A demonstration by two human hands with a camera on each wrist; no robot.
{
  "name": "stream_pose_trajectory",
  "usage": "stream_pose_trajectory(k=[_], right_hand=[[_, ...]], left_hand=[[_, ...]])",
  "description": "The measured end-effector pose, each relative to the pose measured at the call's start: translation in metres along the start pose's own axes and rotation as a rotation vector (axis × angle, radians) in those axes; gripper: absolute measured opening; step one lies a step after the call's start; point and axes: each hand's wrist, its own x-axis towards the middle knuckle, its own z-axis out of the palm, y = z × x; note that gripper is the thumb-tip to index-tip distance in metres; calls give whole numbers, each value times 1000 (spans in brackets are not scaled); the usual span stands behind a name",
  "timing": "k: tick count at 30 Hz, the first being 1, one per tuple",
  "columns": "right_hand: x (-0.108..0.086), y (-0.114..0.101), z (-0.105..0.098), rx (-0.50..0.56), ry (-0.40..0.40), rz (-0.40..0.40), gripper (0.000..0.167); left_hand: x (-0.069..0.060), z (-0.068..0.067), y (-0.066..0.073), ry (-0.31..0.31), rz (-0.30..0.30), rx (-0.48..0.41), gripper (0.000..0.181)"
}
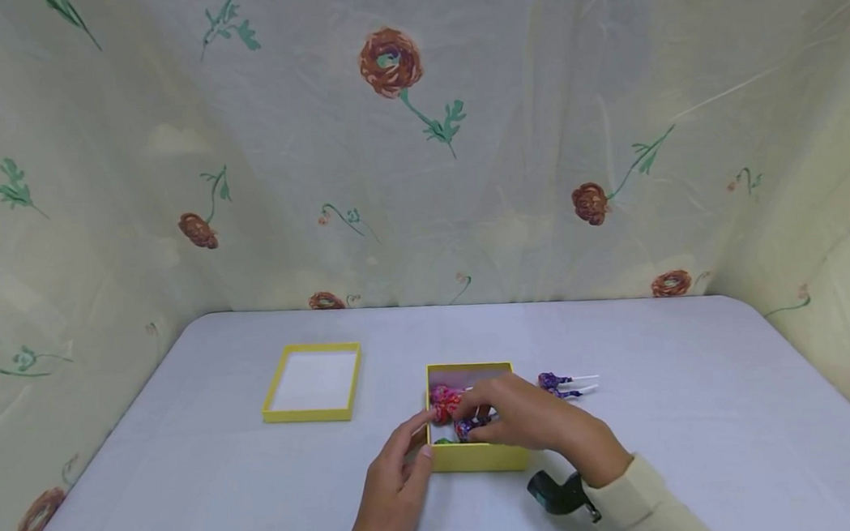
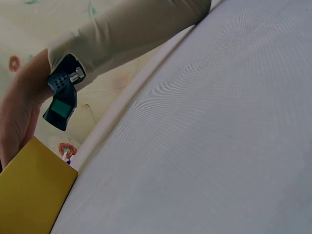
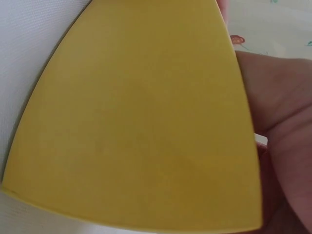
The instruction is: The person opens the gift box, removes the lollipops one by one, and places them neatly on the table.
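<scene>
A yellow box (image 1: 481, 458) stands without its lid on the table, with wrapped lollipops inside. Pink-red lollipops (image 1: 444, 402) lie at its left side, and a bit of green wrapper shows near the front. My right hand (image 1: 517, 410) reaches over the right wall and pinches a purple lollipop (image 1: 464, 429) low in the box; the fingers partly cover it. With its fingers nearly straight, my left hand (image 1: 397, 478) rests against the box's left wall and front corner. The right wrist view shows mostly the box's yellow wall (image 3: 136, 122) and part of the right hand (image 3: 282, 107).
The yellow-rimmed lid (image 1: 307, 416) lies on the table to the left, white inside up. Right of the box lie purple lollipops (image 1: 549, 381) with white sticks. A dark wrist camera (image 1: 556, 493) hangs below the right wrist. Flowered cloth (image 1: 507, 171) surrounds the white table.
</scene>
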Motion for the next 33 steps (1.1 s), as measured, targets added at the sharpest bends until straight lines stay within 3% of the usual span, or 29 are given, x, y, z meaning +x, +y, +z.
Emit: stream_pose_trajectory(k=[27, 33], right_hand=[[-1, 0, 3, -26, 81, -21, 15], [0, 1, 4, 19, 79, -41, 16]], left_hand=[[-1, 0, 1, -17, -21, -19, 40], [-1, 0, 1, -16, -24, -19, 40]])
